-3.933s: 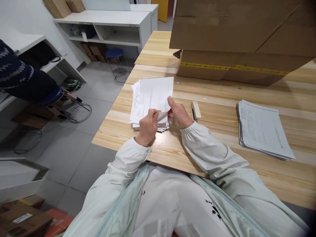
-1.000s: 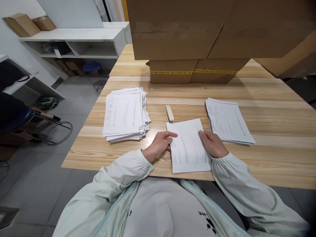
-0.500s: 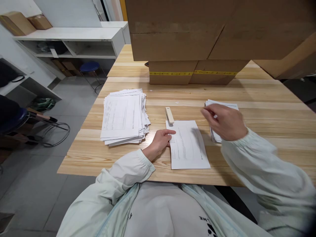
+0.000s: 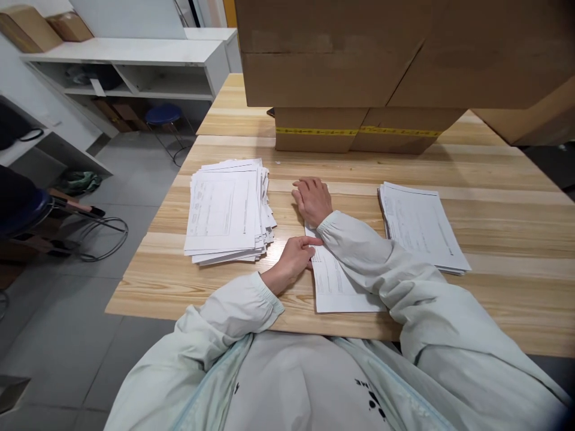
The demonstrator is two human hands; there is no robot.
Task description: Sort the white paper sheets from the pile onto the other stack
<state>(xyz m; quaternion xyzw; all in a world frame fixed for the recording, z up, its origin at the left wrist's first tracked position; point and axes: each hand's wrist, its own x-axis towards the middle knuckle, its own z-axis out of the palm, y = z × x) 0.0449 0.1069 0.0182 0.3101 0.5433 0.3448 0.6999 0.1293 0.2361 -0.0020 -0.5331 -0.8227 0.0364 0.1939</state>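
Note:
My left hand is closed on the left edge of some printed paper sheets, forefinger stretched over the top. The sheets lie in front of me at the table's front edge. My right hand is over their upper left corner, fingers bent down around the spot where the cream stapler lay. That stapler is now hidden under the hand. My right sleeve covers much of the sheets' right side. To the left lies a thick, uneven stack of printed papers. A neater paper stack lies on the right.
Large cardboard boxes with yellow tape stand at the back of the wooden table. A dark object peeks out beside them. Beyond the table's left edge are a blue stool and white shelving.
The sheets came from the left stack to the front middle. My right hand let go of their right side, rose, and crossed left onto the stapler. My left hand kept its hold.

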